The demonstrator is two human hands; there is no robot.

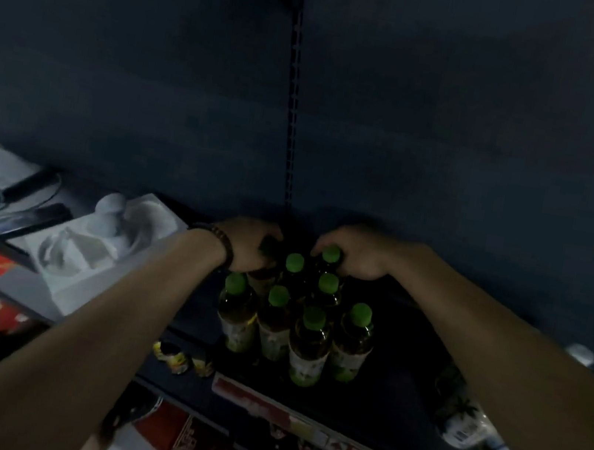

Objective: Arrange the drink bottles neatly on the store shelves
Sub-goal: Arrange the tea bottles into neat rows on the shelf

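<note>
Several green-capped bottles point(310, 339) on shelf point(399, 381), left hand point(249, 246), right hand point(358, 256) gripping rearmost

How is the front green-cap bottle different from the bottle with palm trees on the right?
The front green-cap bottle stands upright; the palm-tree bottle lies on its side. The front one is packed against others; the palm-tree one lies apart. The front one's label looks green and white; the palm-tree one's is white with dark palms. Both sit on the dark shelf.
</note>
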